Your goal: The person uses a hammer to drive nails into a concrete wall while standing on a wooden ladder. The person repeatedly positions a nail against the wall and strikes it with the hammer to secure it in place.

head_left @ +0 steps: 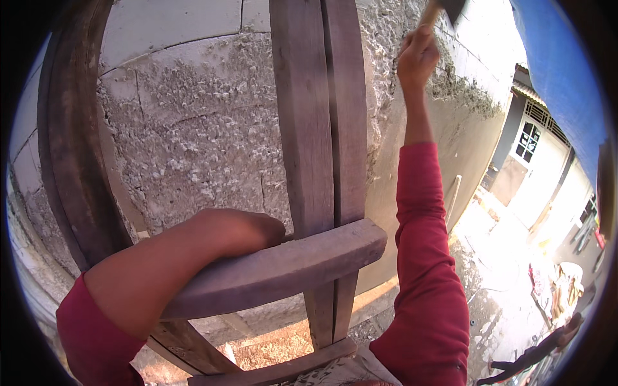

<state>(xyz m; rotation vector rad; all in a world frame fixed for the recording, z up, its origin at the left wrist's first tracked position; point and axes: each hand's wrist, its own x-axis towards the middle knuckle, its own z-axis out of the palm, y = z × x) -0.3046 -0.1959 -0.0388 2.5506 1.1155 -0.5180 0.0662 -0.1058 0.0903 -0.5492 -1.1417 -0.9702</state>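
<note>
My right hand (417, 56) is raised at the top right, its fingers wrapped round the light wooden handle (430, 15) of a tool. The tool's dark, flat-sided metal head (453, 8) is partly cut off by the picture's upper edge, so its exact kind is unclear. My left arm bends over a thick wooden crossbeam (277, 265), and my left hand (261, 230) sits just behind it, near the upright post (310, 122). The left fingers are hidden. Behind stands a block wall (199, 128) with rough grey mortar and chipped patches.
Another dark wooden post (74, 141) rises on the left. A lower crosspiece (283, 368) lies beneath me. Smooth grey plaster (468, 132) covers the wall at right. Below right are sunlit ground, a house with a white door (529, 143) and heaped cloths (565, 283). Blue sheeting (559, 71) hangs above.
</note>
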